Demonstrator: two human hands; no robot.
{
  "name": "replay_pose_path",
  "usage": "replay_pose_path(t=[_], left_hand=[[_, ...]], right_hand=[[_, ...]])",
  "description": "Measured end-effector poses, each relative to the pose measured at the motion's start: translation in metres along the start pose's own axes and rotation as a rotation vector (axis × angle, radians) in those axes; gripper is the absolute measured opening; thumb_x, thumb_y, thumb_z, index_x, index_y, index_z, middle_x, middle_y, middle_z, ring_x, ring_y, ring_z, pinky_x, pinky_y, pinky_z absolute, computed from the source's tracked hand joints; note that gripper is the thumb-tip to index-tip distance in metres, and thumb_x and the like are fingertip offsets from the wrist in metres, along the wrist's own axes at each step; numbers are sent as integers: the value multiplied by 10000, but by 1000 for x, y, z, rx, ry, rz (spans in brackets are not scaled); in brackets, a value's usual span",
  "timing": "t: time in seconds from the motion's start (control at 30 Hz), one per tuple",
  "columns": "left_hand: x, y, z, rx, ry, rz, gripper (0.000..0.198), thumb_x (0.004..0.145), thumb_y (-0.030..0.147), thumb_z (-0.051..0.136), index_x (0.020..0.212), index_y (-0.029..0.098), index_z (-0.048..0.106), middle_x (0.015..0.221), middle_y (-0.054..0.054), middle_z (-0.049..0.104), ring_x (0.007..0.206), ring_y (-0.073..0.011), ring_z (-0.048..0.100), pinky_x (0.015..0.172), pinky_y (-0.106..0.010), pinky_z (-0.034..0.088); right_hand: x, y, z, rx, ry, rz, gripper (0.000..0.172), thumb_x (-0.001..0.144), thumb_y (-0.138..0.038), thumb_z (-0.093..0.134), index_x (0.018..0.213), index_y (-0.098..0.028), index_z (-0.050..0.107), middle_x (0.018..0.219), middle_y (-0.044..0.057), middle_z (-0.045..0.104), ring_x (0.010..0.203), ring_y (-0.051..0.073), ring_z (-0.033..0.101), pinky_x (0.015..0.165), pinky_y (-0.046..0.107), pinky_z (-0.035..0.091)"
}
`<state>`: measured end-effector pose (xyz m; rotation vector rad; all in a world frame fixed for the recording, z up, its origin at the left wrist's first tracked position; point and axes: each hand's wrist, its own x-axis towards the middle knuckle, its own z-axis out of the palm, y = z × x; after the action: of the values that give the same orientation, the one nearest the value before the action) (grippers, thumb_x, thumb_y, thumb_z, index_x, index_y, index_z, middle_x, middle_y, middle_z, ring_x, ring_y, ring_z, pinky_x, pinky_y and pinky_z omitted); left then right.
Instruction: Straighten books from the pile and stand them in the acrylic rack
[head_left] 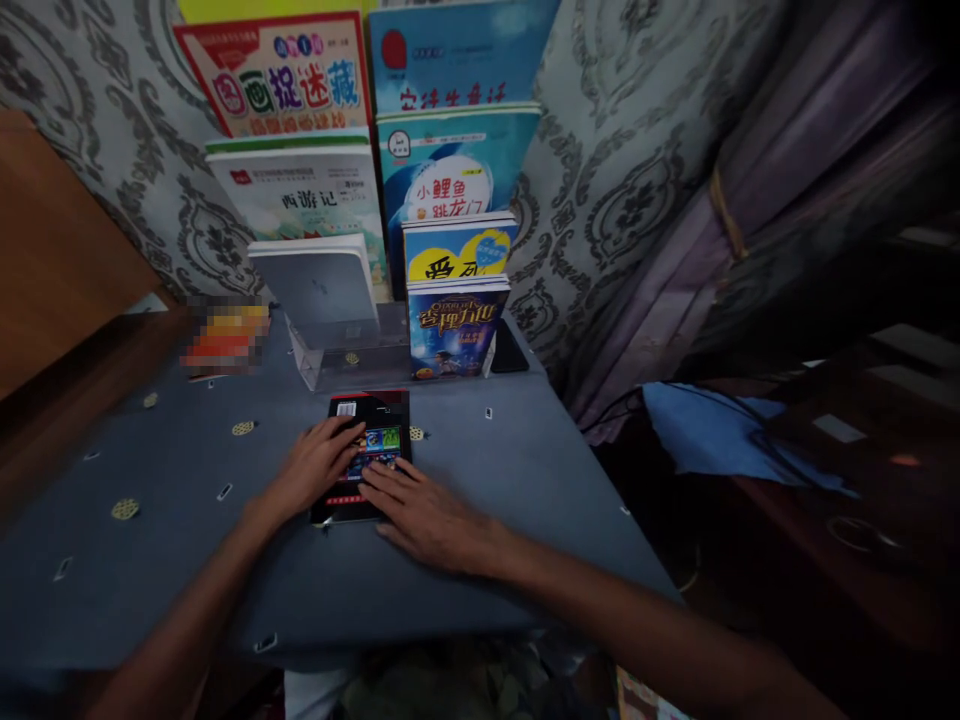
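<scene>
A black book [375,415] with a red edge and a small colourful picture lies flat on the grey-blue tablecloth [187,520]. My left hand [313,468] rests on its left side, fingers spread flat over the cover. My right hand [424,515] lies flat on its lower right corner, fingers stretched towards the picture. Neither hand grips it. Just behind the book stands a clear tiered rack [352,355] holding several children's books upright in two columns, among them a dark blue one [454,328] in front and a grey one [319,285] to its left.
A patterned grey curtain [600,180] hangs behind the rack, with purple drapes [810,170] at right. A blue cloth [720,430] lies on dark furniture beyond the table's right edge. An orange-yellow blurred object [225,335] sits at back left. Wooden board [52,250] at far left.
</scene>
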<state>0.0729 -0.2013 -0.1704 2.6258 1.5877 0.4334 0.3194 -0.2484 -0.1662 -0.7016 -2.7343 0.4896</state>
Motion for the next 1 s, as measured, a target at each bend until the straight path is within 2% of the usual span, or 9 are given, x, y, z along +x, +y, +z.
replay_pose_path(t=[0.2,0.37,0.5,0.67,0.87,1.0], left_hand=[[35,-23,14,-3,43,4,474,1032,384,343,1428,224,548,1490,-131,517,1363,-288,498,1100,-513,425],[38,-27,25,-11,75,-13,479,1036,380,323,1438,228,535,1520,-140,495,1434,-303,425,1119,-570,392],[35,-26,27,-27,114,0,477,1035,376,327,1423,213,550,1506,-130,513,1431,-282,434,1136,-531,398],[22,-14,25,-26,146,13,463,1032,363,352,1404,196,571,1483,-131,536,1391,-277,485,1143,-515,411],[-11,12,22,-17,155,46,429,1014,328,419,1397,225,583,1458,-126,562,1344,-286,537,1100,-508,465],[-31,29,18,-7,154,77,429,1012,304,425,1416,246,560,1476,-122,544,1357,-282,523,1096,-523,464]], right_hand=[[-1,-2,-2,4,-3,22,520,1032,-334,474,1500,-112,425,1582,152,418,1521,221,278,1267,437,206],[-3,-1,-2,-5,53,159,609,989,-438,548,1490,-109,439,1621,224,306,1537,313,214,1248,498,227],[-5,-1,-2,-12,51,178,640,988,-451,546,1503,-95,409,1604,248,324,1529,323,234,1244,503,230],[-19,-10,-3,11,33,143,664,980,-458,568,1522,-122,385,1610,223,331,1538,302,214,1249,505,212],[-53,-32,-9,120,-38,91,839,914,-569,627,1563,-132,325,1633,237,256,1549,315,159,1253,512,187],[-74,-42,-7,116,-60,-4,815,912,-465,676,1570,-152,310,1646,222,229,1555,296,138,1251,506,197]])
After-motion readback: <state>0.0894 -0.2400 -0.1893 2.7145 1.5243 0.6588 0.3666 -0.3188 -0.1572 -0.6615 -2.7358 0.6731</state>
